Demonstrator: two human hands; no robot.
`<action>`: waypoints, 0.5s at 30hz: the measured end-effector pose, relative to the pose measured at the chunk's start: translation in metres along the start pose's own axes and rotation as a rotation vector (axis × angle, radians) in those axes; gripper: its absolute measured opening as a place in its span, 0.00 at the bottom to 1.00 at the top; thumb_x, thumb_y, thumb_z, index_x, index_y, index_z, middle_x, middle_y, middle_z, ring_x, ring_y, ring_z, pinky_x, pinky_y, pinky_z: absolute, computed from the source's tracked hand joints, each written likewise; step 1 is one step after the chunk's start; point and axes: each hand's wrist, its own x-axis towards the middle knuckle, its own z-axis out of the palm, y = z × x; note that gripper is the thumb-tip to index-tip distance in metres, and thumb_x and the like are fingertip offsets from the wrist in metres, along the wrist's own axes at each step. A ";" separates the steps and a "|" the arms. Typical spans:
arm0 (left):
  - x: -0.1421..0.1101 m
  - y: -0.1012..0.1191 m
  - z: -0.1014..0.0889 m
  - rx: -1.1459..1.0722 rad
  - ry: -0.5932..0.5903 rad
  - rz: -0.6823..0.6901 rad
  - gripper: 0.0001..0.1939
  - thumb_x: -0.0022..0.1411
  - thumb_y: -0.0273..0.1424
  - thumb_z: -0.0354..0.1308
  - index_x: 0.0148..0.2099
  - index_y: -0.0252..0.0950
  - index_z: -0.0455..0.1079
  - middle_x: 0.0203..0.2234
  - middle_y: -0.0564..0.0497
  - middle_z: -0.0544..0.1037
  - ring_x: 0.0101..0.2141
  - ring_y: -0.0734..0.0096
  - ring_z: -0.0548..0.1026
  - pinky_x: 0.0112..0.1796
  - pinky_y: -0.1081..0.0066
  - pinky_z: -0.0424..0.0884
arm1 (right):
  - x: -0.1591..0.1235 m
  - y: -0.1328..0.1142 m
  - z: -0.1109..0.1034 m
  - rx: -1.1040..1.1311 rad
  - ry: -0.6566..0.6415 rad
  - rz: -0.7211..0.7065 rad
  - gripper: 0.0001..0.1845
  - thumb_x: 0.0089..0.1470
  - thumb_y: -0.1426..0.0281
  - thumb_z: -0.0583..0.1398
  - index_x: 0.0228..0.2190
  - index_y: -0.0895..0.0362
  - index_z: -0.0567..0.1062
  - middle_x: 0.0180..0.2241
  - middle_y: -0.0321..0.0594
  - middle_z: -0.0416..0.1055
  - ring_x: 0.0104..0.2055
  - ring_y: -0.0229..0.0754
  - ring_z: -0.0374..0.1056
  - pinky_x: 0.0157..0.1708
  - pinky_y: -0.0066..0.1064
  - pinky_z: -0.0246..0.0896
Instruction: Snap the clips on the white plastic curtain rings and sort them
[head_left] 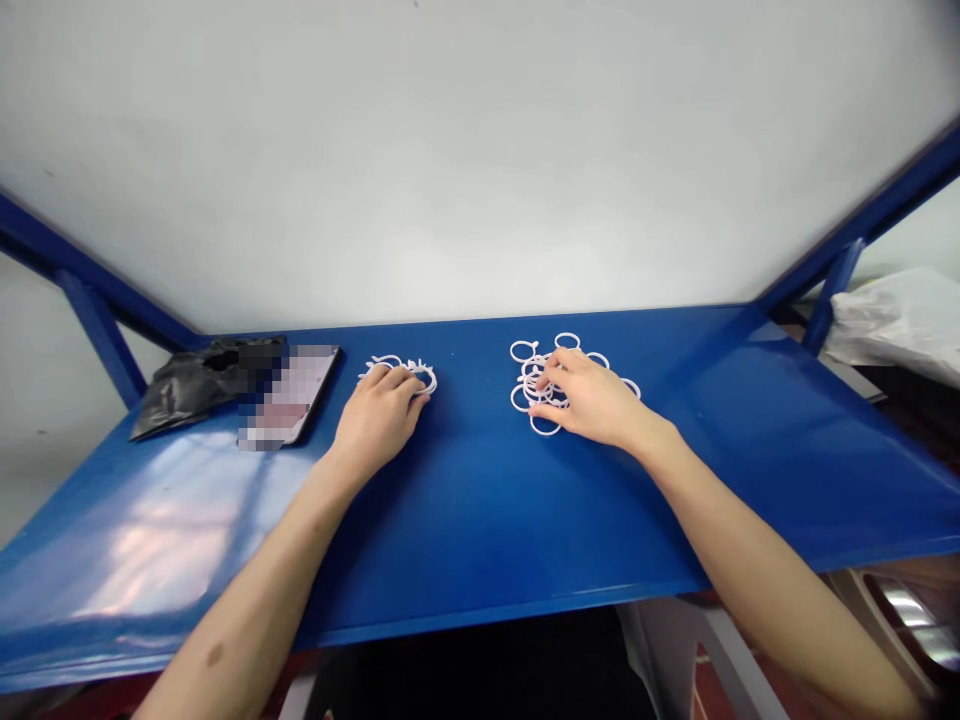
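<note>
The worktop (pixel 450 520) is a deep, even blue, with pale pinkish-white glare on its left part, and the frame bars (pixel 97 325) at both sides are a darker blue. The rings (pixel 545 424) on it are plain white. The wall (pixel 480 160) behind is light grey, near white. Over on the left, the crumpled bag (pixel 176 390) is black, and the phone (pixel 311 385) has a black edge. The plastic bag (pixel 900 315) at the far right is whitish. Below, the floor (pixel 724 690) shows reddish brown with paler lines.
</note>
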 end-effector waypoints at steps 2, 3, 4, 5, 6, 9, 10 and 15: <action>0.000 0.000 0.000 0.035 -0.024 -0.003 0.13 0.71 0.33 0.51 0.40 0.36 0.76 0.42 0.43 0.80 0.44 0.51 0.70 0.47 0.53 0.70 | 0.001 0.002 0.000 0.026 -0.062 -0.010 0.09 0.59 0.64 0.67 0.37 0.56 0.78 0.43 0.43 0.72 0.45 0.48 0.70 0.42 0.40 0.68; -0.001 0.000 -0.001 0.044 -0.038 -0.006 0.13 0.71 0.33 0.51 0.40 0.36 0.77 0.42 0.44 0.80 0.44 0.52 0.70 0.47 0.54 0.70 | 0.001 0.002 0.001 0.039 -0.073 -0.020 0.06 0.60 0.66 0.66 0.37 0.56 0.78 0.43 0.43 0.72 0.45 0.48 0.70 0.42 0.39 0.67; -0.001 0.000 -0.001 0.052 -0.052 -0.009 0.13 0.71 0.32 0.51 0.41 0.36 0.77 0.42 0.44 0.80 0.44 0.52 0.71 0.46 0.54 0.70 | 0.002 0.001 0.001 0.049 -0.076 -0.031 0.04 0.61 0.68 0.65 0.37 0.56 0.78 0.43 0.43 0.72 0.46 0.48 0.70 0.42 0.38 0.67; -0.001 0.000 -0.002 0.058 -0.066 -0.013 0.14 0.71 0.32 0.50 0.41 0.37 0.77 0.43 0.45 0.81 0.44 0.52 0.71 0.46 0.55 0.70 | 0.003 0.000 0.002 0.058 -0.076 -0.041 0.03 0.61 0.69 0.64 0.37 0.55 0.78 0.42 0.42 0.73 0.46 0.48 0.70 0.42 0.38 0.66; -0.001 0.000 -0.004 0.064 -0.077 -0.020 0.14 0.71 0.32 0.50 0.42 0.37 0.78 0.44 0.45 0.81 0.44 0.52 0.72 0.45 0.56 0.70 | 0.003 0.000 0.002 0.067 -0.074 -0.050 0.03 0.62 0.70 0.63 0.36 0.55 0.78 0.42 0.42 0.73 0.46 0.47 0.70 0.42 0.37 0.66; -0.002 0.000 -0.008 0.083 -0.094 -0.047 0.14 0.71 0.31 0.50 0.44 0.38 0.78 0.44 0.46 0.81 0.44 0.52 0.73 0.42 0.57 0.69 | 0.004 -0.002 0.001 0.095 -0.055 -0.060 0.03 0.63 0.71 0.62 0.36 0.56 0.78 0.40 0.41 0.74 0.44 0.45 0.71 0.41 0.36 0.65; -0.002 0.000 -0.009 0.088 -0.094 -0.056 0.14 0.71 0.31 0.50 0.45 0.39 0.79 0.43 0.46 0.82 0.44 0.52 0.73 0.41 0.58 0.68 | 0.004 -0.002 0.001 0.105 -0.040 -0.061 0.03 0.63 0.71 0.62 0.36 0.56 0.77 0.40 0.41 0.75 0.43 0.45 0.71 0.40 0.36 0.65; -0.002 0.000 -0.012 0.107 -0.063 -0.099 0.14 0.71 0.30 0.51 0.47 0.39 0.78 0.41 0.46 0.82 0.43 0.52 0.74 0.39 0.60 0.65 | 0.005 -0.005 0.004 0.113 0.054 -0.110 0.04 0.65 0.71 0.60 0.37 0.56 0.76 0.39 0.40 0.76 0.42 0.44 0.70 0.42 0.36 0.65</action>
